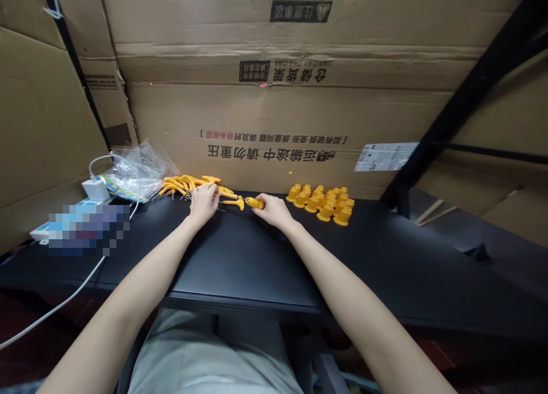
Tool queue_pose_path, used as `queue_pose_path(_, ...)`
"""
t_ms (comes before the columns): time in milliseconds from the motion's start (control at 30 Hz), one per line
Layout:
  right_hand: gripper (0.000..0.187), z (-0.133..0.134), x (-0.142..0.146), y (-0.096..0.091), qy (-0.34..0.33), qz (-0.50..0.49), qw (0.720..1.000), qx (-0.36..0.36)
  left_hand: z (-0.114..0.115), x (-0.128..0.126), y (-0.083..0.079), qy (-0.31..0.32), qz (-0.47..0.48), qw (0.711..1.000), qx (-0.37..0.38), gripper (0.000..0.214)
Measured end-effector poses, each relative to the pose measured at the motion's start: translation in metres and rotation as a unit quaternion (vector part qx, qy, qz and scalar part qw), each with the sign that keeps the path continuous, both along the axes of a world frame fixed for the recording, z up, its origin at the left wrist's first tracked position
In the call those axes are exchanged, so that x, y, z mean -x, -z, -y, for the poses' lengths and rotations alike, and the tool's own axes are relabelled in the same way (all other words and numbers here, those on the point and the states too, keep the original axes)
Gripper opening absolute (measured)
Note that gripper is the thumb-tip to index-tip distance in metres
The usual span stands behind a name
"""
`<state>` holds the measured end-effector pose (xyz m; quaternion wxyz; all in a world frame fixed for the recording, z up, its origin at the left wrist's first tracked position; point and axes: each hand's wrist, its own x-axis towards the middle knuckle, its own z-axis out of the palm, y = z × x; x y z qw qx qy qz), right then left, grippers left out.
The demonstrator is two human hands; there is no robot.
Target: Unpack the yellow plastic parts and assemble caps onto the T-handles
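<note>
My left hand (204, 202) reaches into a pile of curved yellow plastic pieces (182, 183) with thin metal chains, near the back of the black table. Its fingers are curled down among them; what they pinch, if anything, is hidden. My right hand (274, 210) is closed on a small yellow flared plastic cap (253, 202), held on its side with its end toward the left. Between my hands lies a yellow T-shaped piece with a ridged stem (235, 203). Right of my right hand, several similar yellow caps (325, 202) stand upright in rows.
Cardboard (274, 111) walls the back of the black table (240, 268). At the left are a clear plastic bag (148, 164), a white charger (96, 189) with a white cable (81, 285), and a blurred-out object (88, 228). A black metal post (462, 91) slants at the right.
</note>
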<state>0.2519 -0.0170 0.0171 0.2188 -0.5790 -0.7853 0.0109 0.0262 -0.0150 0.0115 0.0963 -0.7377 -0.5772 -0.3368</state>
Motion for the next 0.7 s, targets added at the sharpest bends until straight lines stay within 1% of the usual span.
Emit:
queue_pose_path(67, 0.021, 0.001, 0.000, -0.002, 0.018, 0.026, 0.999, -0.020, -0.001, 0.000, 0.002, 0.012, 0.032, 0.999, -0.003, 0.009)
queue_pose_path(133, 0.020, 0.003, 0.001, -0.003, 0.039, 0.052, 0.997, -0.037, -0.004, -0.003, 0.006, 0.022, 0.082, 0.996, 0.003, 0.004)
queue_pose_path(200, 0.021, 0.005, 0.003, -0.005, 0.051, 0.071, 0.995, -0.044, -0.008, -0.007, 0.010, 0.027, 0.160, 0.986, 0.029, 0.002)
queue_pose_path(233, 0.021, 0.006, 0.004, -0.006, 0.050, 0.078, 0.995, -0.048, -0.009, -0.009, 0.013, 0.031, 0.207, 0.976, 0.050, 0.004)
queue_pose_path(333, 0.019, 0.009, 0.008, -0.008, 0.036, 0.090, 0.994, -0.056, -0.013, -0.017, 0.016, 0.056, 0.351, 0.928, 0.115, 0.015)
queue_pose_path(400, 0.018, 0.010, 0.009, -0.008, 0.031, 0.093, 0.993, -0.062, -0.013, -0.020, 0.015, 0.077, 0.413, 0.896, 0.145, 0.026)
queue_pose_path(533, 0.019, 0.010, 0.008, -0.008, 0.020, 0.088, 0.993, -0.080, -0.009, -0.019, 0.010, 0.119, 0.463, 0.854, 0.206, 0.042)
queue_pose_path(600, 0.019, 0.009, 0.006, -0.007, 0.003, 0.086, 0.992, -0.091, -0.008, -0.016, 0.008, 0.134, 0.482, 0.833, 0.235, 0.045)
queue_pose_path(700, 0.022, 0.005, 0.003, -0.005, -0.028, 0.074, 0.990, -0.115, -0.009, -0.011, 0.008, 0.150, 0.522, 0.790, 0.283, 0.048)
